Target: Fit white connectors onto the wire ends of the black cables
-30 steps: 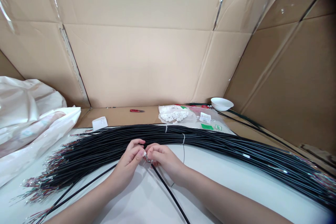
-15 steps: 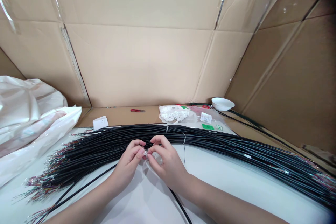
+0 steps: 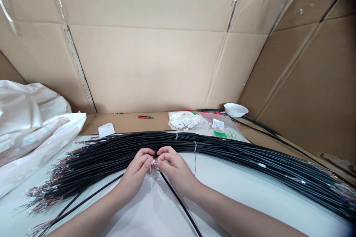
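Note:
My left hand (image 3: 137,173) and my right hand (image 3: 175,169) meet fingertip to fingertip just in front of a thick bundle of black cables (image 3: 228,155) lying across the white table (image 3: 250,196). Both hands pinch the end of a single black cable (image 3: 178,200), which runs from my fingers down toward the bottom edge. Something small and shiny shows between the fingertips. Another loose black cable (image 3: 91,197) runs off to the lower left.
Cardboard walls (image 3: 155,66) enclose the table on the back and right. White plastic bags (image 3: 33,126) lie at the left. At the back are a bag of white connectors (image 3: 185,120), a white bowl (image 3: 236,109), a small red tool (image 3: 145,117) and a white box (image 3: 106,130).
My right hand's fingers opened briefly over the cable end, then closed back into a pinch against my left fingertips. My left hand stayed in place.

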A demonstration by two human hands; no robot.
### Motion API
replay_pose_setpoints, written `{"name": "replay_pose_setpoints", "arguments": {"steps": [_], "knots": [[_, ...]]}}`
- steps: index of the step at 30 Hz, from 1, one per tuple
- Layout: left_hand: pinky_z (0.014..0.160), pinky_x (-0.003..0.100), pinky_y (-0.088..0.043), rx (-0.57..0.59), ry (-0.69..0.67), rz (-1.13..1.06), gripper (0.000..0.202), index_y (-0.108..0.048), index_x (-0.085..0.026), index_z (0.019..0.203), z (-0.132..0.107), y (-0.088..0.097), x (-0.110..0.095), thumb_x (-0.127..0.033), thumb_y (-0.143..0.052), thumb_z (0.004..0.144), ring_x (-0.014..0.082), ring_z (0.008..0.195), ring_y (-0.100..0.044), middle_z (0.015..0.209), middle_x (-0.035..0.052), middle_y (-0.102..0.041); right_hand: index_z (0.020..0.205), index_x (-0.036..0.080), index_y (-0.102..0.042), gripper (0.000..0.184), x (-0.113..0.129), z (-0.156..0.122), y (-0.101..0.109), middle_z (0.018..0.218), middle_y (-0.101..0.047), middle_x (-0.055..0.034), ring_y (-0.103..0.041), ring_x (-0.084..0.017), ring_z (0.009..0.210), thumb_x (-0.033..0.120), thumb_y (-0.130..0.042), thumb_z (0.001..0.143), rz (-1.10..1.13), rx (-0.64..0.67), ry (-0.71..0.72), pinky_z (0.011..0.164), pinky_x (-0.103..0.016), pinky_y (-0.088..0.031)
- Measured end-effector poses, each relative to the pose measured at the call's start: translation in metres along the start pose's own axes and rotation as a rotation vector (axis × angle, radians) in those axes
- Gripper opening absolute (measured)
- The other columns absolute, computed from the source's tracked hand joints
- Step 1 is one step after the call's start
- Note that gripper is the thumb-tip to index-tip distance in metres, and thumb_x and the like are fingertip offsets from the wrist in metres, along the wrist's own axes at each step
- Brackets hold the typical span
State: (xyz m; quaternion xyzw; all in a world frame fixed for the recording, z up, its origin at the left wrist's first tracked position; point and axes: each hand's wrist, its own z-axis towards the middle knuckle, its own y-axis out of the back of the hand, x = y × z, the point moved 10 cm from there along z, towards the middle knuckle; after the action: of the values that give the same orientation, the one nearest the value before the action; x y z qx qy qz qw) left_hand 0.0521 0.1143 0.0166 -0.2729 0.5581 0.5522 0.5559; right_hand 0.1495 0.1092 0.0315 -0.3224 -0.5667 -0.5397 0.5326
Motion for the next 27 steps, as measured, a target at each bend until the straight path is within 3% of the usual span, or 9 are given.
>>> {"name": "replay_pose_setpoints", "arguments": {"steps": [17, 27], "knots": [[0.086, 0.028, -0.036, -0.017, 0.005, 0.012, 0.034, -0.054, -0.017, 0.064, -0.002, 0.002, -0.001, -0.034, -0.035, 0.088, 0.0193, 0.098, -0.046, 0.101, 0.0049, -0.047, 0.053, 0.016, -0.055, 0.016, -0.014, 0.001, -0.005, 0.088, -0.049, -0.0024, -0.05, -0.016, 0.086, 0.019, -0.048, 0.068, 0.205, 0.008, -0.119, 0.078, -0.026, -0.036], [0.084, 0.029, -0.038, -0.035, 0.015, 0.019, 0.035, -0.053, -0.017, 0.063, -0.002, 0.004, -0.003, -0.035, -0.036, 0.088, 0.0197, 0.097, -0.047, 0.1, 0.0063, -0.049, 0.06, 0.017, -0.058, 0.016, -0.004, -0.001, 0.003, 0.093, -0.05, -0.004, -0.05, -0.017, 0.09, 0.022, -0.051, 0.073, 0.033, -0.065, -0.032, 0.085, -0.029, -0.035]]}}
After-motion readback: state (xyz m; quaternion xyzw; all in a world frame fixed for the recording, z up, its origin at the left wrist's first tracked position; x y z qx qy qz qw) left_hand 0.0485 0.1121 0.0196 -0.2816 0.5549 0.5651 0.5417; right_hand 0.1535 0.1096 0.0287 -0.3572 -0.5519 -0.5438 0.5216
